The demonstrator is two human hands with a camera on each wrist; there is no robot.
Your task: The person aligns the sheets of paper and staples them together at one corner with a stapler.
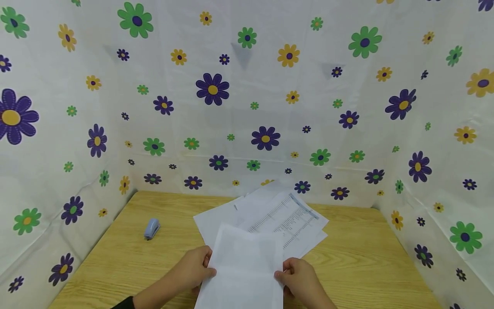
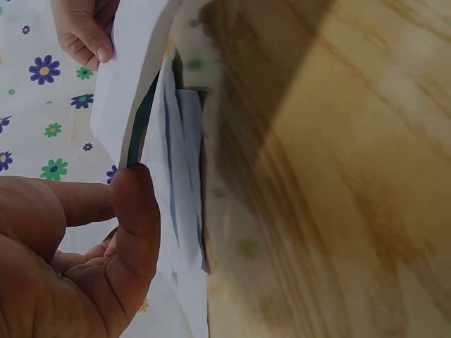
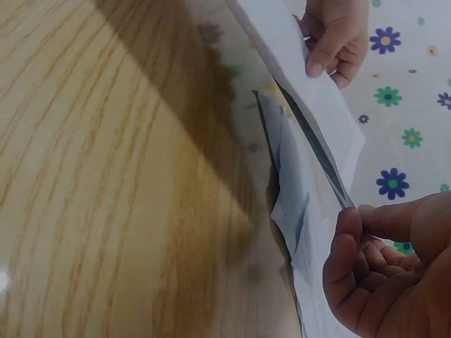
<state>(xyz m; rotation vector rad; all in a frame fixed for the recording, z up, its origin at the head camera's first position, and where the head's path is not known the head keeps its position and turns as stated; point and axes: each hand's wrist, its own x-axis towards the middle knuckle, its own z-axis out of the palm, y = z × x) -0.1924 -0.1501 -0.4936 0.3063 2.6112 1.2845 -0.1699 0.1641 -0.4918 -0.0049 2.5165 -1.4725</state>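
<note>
White paper sheets [image 1: 245, 266], blank on the side facing me, are held up between both hands above the front of the table. My left hand [image 1: 197, 268] pinches their left edge between thumb and fingers. On the opposite edge my right hand [image 1: 302, 277] pinches them the same way. Both wrist views show the sheets edge-on, with a dark narrow gap between layers of the paper [image 3: 331, 105]. Just beyond, loose papers [image 1: 301, 219] lie fanned out on the table, the top one printed with columns of small text; the held sheets cover part of them.
A small light-blue stapler [image 1: 152, 228] stands on the wooden table [image 1: 359, 257], left of the papers. A white curtain [image 1: 239, 120] with printed flowers hangs behind the table and along both sides. The loose papers reach the table's back edge.
</note>
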